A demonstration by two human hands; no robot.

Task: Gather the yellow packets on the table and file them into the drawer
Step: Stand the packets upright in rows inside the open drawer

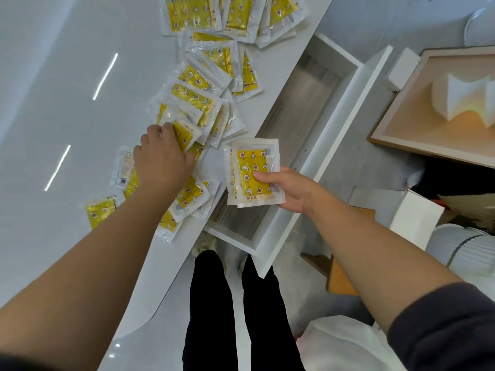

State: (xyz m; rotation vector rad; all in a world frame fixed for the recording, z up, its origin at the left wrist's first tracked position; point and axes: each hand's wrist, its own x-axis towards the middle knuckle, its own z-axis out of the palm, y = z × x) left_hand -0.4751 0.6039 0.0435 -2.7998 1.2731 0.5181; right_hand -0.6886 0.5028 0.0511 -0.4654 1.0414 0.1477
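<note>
Several yellow packets (197,99) in clear wrappers lie scattered along the white table (53,116), from the top edge down to the lower left. My left hand (160,156) reaches over the middle of the spread, its fingers curled on one packet (184,135) that lies on the pile. My right hand (286,188) holds a small stack of yellow packets (250,167) by its lower right corner, thumb on top, just above the near end of the open white drawer (302,124). The visible drawer floor looks bare.
The drawer sticks out from the table edge toward the right, its white front panel (329,156) slanting across the view. My legs stand below it. A wooden-framed tray (396,111) with white foam pieces and white bags lie on the floor at right.
</note>
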